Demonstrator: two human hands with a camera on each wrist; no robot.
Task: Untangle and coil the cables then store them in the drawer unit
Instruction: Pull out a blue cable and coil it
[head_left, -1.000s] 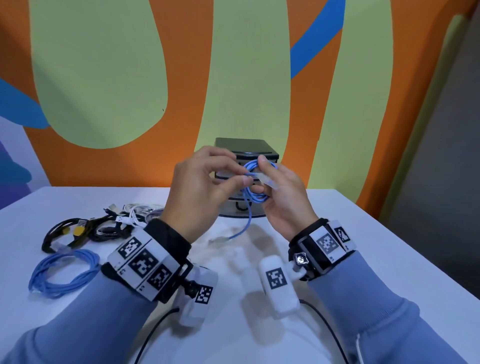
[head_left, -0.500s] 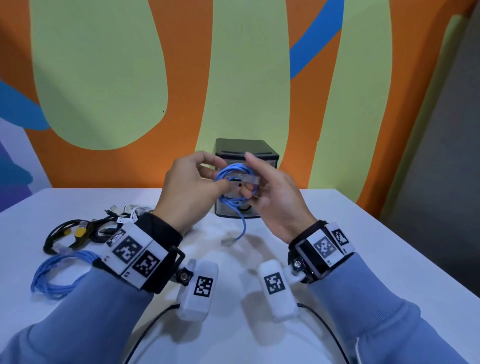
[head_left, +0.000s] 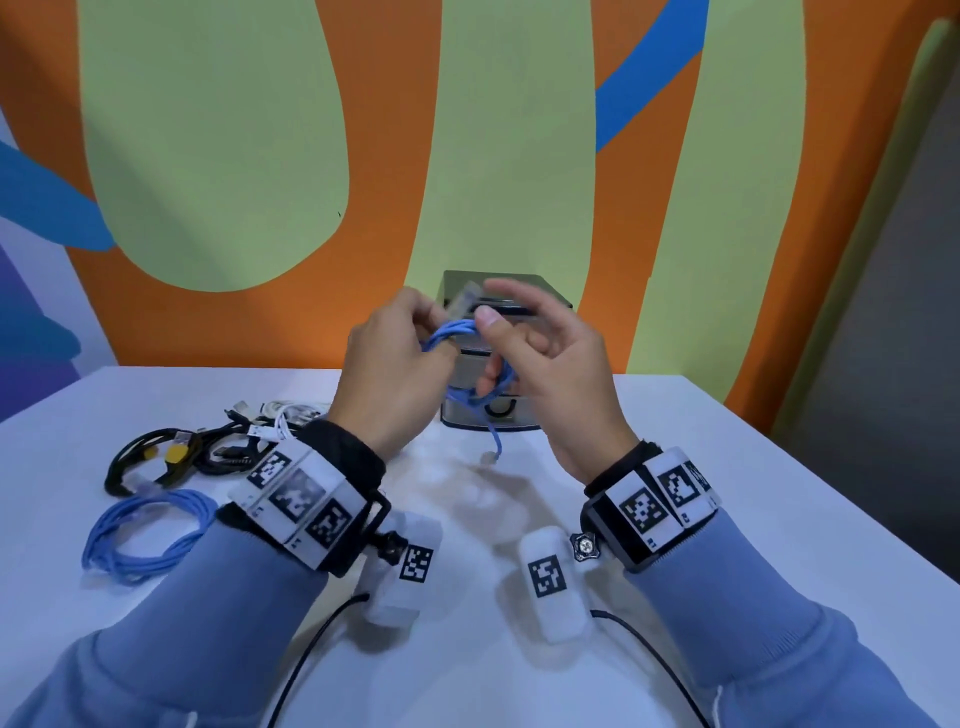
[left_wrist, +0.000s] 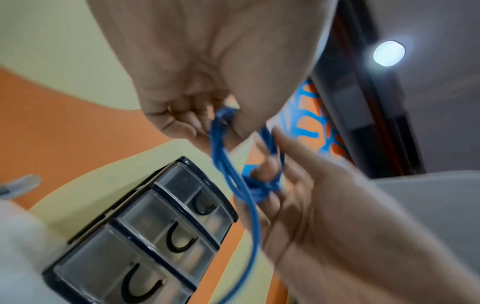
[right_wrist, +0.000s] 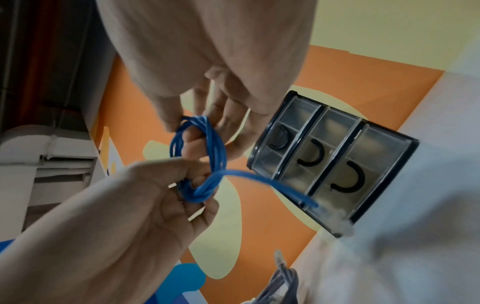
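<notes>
Pinched in the left grip (head_left: 395, 374), between thumb and fingertips, at the upper left of a small coil of blue cable (head_left: 457, 332). Hooked through the same coil from the other side by the curled lower fingers of the right grip (head_left: 550, 374), with the thumb pressing on top. Held up in the air between the two, off the counter (head_left: 727, 519) and straight in front of the drawer unit (head_left: 498, 415).

Not fully wound yet: leaves a loose tail (head_left: 493, 436) dropping straight down from the coil's lower edge, on the right grip's side, with its plug close above the counter. Shows a second, clear plug (head_left: 460, 301) sticking up at the left fingertips.

Probably calls for taking up that tail first, so a downward reach below the coil, shorter for the right grip while the left keeps the loops together. After that, forward: faces the drawer fronts (left_wrist: 145, 236) just beyond the coil, all three closed in both wrist views (right_wrist: 332, 160), so likely needs one grip freed to pull a handle.

Elsewhere on the counter, well to the left: another blue coil (head_left: 150, 535) and a tangle of black and white cables (head_left: 208, 441).
</notes>
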